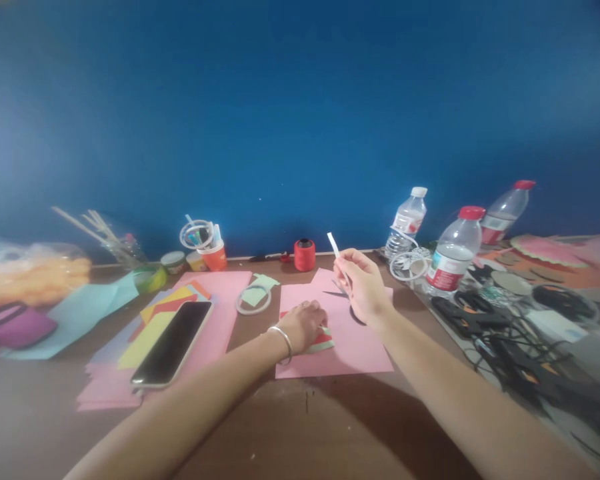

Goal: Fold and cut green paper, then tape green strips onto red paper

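My right hand (361,285) is raised over the right half of a pink paper sheet (340,363). Between its thumb and fingers it pinches a narrow white strip (333,244), which sticks up to the left. My left hand (304,325), with a silver bangle at the wrist, rests on the same sheet. Its bent fingers are closed on a small red and green paper cutout (323,341), mostly covered by the hand. Scissors (336,293) lie on the sheet, partly hidden behind my right hand.
Left of the sheet are a tape roll (239,301) and a phone (173,343) on coloured papers. A red spool (305,255) and an orange cup of pens (214,257) stand by the blue wall. Bottles (453,257) and tangled black cables (510,347) crowd the right.
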`<state>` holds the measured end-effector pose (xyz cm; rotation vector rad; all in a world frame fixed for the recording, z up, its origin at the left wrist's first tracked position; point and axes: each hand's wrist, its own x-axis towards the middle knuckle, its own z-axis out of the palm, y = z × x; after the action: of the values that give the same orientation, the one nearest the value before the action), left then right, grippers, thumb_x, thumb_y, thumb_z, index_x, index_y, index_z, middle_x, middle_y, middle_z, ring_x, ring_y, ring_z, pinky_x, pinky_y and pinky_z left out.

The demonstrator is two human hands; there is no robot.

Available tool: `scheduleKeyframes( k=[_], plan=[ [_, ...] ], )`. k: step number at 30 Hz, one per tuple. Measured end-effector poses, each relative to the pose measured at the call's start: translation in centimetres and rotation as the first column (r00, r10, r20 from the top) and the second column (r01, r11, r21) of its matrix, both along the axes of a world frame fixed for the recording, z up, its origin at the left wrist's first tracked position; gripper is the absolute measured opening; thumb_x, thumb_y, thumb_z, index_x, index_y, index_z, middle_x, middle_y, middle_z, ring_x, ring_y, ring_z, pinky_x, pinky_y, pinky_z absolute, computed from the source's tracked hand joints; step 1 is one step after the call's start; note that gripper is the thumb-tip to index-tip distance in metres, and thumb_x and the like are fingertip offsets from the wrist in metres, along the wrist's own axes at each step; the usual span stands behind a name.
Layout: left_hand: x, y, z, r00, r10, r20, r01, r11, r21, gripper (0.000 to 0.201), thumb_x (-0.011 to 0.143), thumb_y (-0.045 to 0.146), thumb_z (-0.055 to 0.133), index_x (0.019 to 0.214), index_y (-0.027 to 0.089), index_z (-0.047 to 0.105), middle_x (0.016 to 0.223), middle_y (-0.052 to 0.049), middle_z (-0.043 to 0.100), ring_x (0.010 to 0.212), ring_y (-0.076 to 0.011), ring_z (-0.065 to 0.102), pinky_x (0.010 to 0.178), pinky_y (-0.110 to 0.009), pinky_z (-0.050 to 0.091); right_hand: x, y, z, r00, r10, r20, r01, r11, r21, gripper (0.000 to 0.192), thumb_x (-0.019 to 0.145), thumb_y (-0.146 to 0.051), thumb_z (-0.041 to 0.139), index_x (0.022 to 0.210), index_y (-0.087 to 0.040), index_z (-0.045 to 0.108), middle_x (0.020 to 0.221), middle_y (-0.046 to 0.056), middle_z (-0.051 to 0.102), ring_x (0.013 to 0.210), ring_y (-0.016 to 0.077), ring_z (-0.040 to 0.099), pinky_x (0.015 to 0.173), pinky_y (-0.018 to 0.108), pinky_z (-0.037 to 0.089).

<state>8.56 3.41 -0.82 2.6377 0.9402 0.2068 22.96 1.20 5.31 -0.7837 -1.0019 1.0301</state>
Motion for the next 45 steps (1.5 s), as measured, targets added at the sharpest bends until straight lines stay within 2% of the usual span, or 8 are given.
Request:
scheduleKeyframes(
  k=[6,14,17,21,29,34,40,45],
  plan=[
    [-0.5,0.5,1.1,0.981,0.032,0.189,-0.019,0.997,-0.069,0.002,0.071,0.017,0.058,0.071,0.017,0.06,0.078,-0.004,0.056,0.079,-0.0201,0.051,0.077,-0.035,0.04,-0.1,-0.3,0.1,0.998,0.059,0.002,-0.059,0.998,0.003,0.013,0.073,-0.024,0.058,0.064,-0.019,0.049,0.047,-0.008,0.04,0.04,0.0049,0.03,0.039,0.019,0.02],
    [-3.1,0.0,6.3,0.825,0.262,0.501,-0.172,0.96,-0.22,0.012,0.083,0.029,0.044,0.083,0.019,0.05,0.071,0.001,0.055,0.054,-0.0103,0.045,0.052,-0.024,0.037,-0.5,-1.4,1.1,0.947,0.309,-0.084,-0.311,0.95,-0.01,0.017,0.075,-0.026,0.055,0.063,-0.02,0.045,0.049,-0.007,0.036,0.042,0.0062,0.026,0.042,0.021,0.018],
    [-3.5,-0.9,8.2,0.606,0.456,0.652,-0.09,0.854,-0.513,0.006,0.08,0.023,0.049,0.081,0.018,0.045,0.072,0.001,0.054,0.054,-0.0077,0.045,0.051,-0.02,0.036,-1.0,-1.8,1.0,0.93,0.354,-0.1,-0.357,0.934,-0.009,0.016,0.076,-0.022,0.055,0.064,-0.019,0.046,0.047,-0.008,0.031,0.042,0.0058,0.021,0.042,0.022,0.012],
    [-3.7,-1.6,9.4,0.417,0.577,0.703,0.102,0.739,-0.666,0.015,0.077,0.024,0.056,0.089,0.017,0.051,0.067,0.004,0.047,0.054,-0.0063,0.044,0.055,-0.02,0.037,-1.7,-2.1,0.7,0.93,0.35,-0.109,-0.355,0.934,-0.032,0.018,0.079,-0.023,0.055,0.065,-0.019,0.046,0.048,-0.009,0.027,0.043,0.0059,0.018,0.042,0.022,0.01],
    [-3.7,-1.7,9.0,0.462,0.528,0.713,0.085,0.774,-0.628,0.016,0.082,0.017,0.042,0.095,0.017,0.051,0.081,-0.003,0.06,0.065,-0.01,0.05,0.061,-0.023,0.038,-2.6,-2.9,0.7,0.945,0.318,-0.074,-0.319,0.948,-0.002,0.016,0.079,-0.024,0.058,0.066,-0.019,0.049,0.049,-0.008,0.032,0.044,0.0057,0.02,0.043,0.024,0.012],
    [-4.0,-2.1,9.5,0.584,0.429,0.689,-0.021,0.857,-0.515,0.028,0.086,0.021,0.038,0.11,0.021,0.053,0.11,-0.006,0.059,0.09,-0.0158,0.054,0.077,-0.029,0.04,-2.9,-3.4,1.1,0.945,0.326,0.006,-0.326,0.945,-0.022,0.014,0.077,-0.028,0.059,0.068,-0.021,0.051,0.054,-0.007,0.037,0.043,0.0058,0.025,0.043,0.024,0.016],
    [-4.5,-2.5,10.3,0.64,0.221,0.736,0.059,0.941,-0.334,0.036,0.086,0.018,0.036,0.114,0.022,0.057,0.137,-0.003,0.038,0.125,-0.0216,0.033,0.102,-0.033,0.025,-3.4,-4.0,1.3,0.937,0.335,0.096,-0.323,0.939,-0.122,0.015,0.074,-0.026,0.061,0.063,-0.019,0.053,0.1,0.0,0.056,0.039,0.0006,0.033,0.039,0.023,0.019],
    [-4.9,-1.8,10.4,0.618,0.322,0.717,-0.046,0.926,-0.376,0.036,0.087,0.023,0.037,0.121,0.021,0.049,0.135,-0.006,0.042,0.122,-0.0206,0.038,0.099,-0.034,0.029,-3.3,-4.0,1.3,0.949,0.315,0.025,-0.311,0.945,-0.104,0.009,0.072,-0.023,0.063,0.066,-0.019,0.058,0.123,0.001,0.048,0.037,-0.0023,0.033,0.038,0.023,0.019]
  ],
)
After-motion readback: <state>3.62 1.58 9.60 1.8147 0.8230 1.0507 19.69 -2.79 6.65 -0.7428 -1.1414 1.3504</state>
